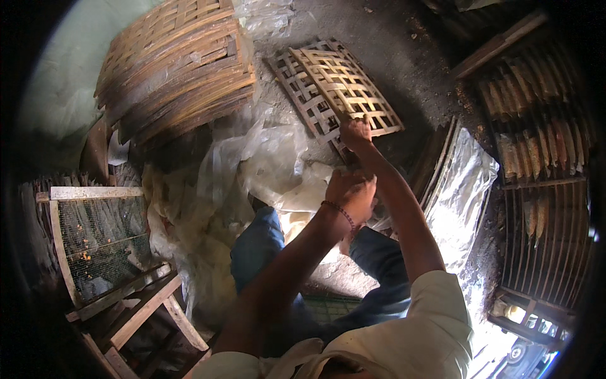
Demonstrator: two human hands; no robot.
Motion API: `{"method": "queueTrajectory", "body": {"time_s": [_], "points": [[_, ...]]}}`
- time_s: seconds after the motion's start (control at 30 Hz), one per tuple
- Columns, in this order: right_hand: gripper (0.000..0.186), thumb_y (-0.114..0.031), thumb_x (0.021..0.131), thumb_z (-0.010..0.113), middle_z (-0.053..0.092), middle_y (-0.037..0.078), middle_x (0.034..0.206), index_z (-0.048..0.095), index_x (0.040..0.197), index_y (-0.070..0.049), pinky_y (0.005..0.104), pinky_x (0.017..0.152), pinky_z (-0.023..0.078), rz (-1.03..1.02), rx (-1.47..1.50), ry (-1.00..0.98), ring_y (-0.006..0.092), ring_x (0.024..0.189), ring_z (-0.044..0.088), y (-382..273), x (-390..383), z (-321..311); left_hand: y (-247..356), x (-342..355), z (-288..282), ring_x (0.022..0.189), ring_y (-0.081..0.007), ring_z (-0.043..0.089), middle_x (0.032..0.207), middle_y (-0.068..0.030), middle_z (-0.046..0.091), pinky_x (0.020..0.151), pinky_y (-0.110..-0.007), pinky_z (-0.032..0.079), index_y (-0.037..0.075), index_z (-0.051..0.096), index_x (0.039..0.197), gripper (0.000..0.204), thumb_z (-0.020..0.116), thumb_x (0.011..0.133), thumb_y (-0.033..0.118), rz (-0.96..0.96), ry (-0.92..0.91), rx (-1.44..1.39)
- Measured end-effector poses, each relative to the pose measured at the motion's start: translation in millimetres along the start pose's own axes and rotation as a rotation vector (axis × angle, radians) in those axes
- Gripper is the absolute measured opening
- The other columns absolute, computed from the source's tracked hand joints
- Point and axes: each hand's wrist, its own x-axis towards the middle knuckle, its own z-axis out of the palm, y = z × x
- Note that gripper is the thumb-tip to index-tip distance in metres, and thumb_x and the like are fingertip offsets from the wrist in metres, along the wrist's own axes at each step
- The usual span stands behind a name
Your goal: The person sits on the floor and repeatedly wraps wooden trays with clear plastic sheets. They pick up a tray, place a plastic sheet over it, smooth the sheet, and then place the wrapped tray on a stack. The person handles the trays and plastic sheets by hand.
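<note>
A pale woven lattice panel (344,79) lies tilted over a darker lattice panel (303,95), which shows past its left side and top edge. At the pale panel's near edge, the right hand (356,131) has its fingers curled closed on the strips. The left hand (350,194), a beaded bracelet (339,213) at its wrist, is just on the person's side of the pale panel, fingers bent in; whether it has hold of anything cannot be told.

Crumpled clear plastic sheeting (271,165) spreads to the near left of the pale panel, and the person's blue trouser legs (257,243) are nearer still. Left of the pale panel stands a tall stack of brown woven panels (173,69); well apart from it at the near left is a wood-framed mesh screen (104,243). To the near right of the pale panel lies shiny plastic (464,189), and farther right, a slatted rack (546,237) bears long brownish pieces (536,148).
</note>
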Motion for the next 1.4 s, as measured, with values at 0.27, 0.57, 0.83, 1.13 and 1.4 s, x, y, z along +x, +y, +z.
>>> {"method": "queueTrajectory", "body": {"time_s": [0.27,0.57,0.83,1.13,1.4], "points": [[0.030,-0.023,0.092,0.049,0.065,0.021,0.085,0.056,0.114,-0.003,0.0417,0.070,0.047,0.073,0.348,0.469,0.0360,0.078,0.062,121,-52,-32,1,5,-14,0.102,-0.0372,0.061,0.106,-0.0225,0.064,0.087,-0.046,0.048,0.004,0.050,0.128,0.053,0.055,0.089,0.038,0.033,-0.117,-0.024],[0.025,-0.027,0.096,0.050,0.049,0.000,0.065,0.057,0.109,-0.008,0.0268,0.057,0.042,0.582,1.927,0.596,0.0134,0.066,0.053,164,-251,-218,-32,21,-5,0.124,-0.0359,0.047,0.132,-0.0246,0.049,0.104,-0.041,0.038,0.003,0.041,0.136,0.060,0.056,0.090,0.037,-0.064,-0.163,-0.197],[0.029,-0.031,0.096,0.048,0.054,-0.001,0.077,0.057,0.114,-0.010,0.0289,0.067,0.049,0.507,2.054,0.722,0.0116,0.074,0.055,219,-496,-188,-7,12,-7,0.124,-0.0359,0.046,0.133,-0.0227,0.049,0.103,-0.041,0.038,0.004,0.043,0.135,0.058,0.057,0.089,0.035,-0.068,-0.235,-0.091],[0.047,-0.044,0.083,0.068,0.066,0.011,0.092,0.062,0.109,-0.006,0.0339,0.071,0.049,1.204,0.736,0.622,0.0190,0.083,0.062,261,-620,15,-7,17,4,0.118,-0.0362,0.051,0.126,-0.0245,0.054,0.098,-0.040,0.042,0.002,0.045,0.133,0.057,0.058,0.089,0.034,-0.073,-0.253,-0.092],[0.038,-0.038,0.083,0.063,0.062,0.013,0.106,0.060,0.107,-0.010,0.0428,0.087,0.045,1.287,0.115,0.258,0.0305,0.105,0.057,226,-555,-12,-11,28,12,0.114,-0.0342,0.055,0.120,-0.0222,0.058,0.096,-0.038,0.043,0.005,0.045,0.134,0.057,0.059,0.089,0.036,-0.093,-0.249,-0.067]]}}
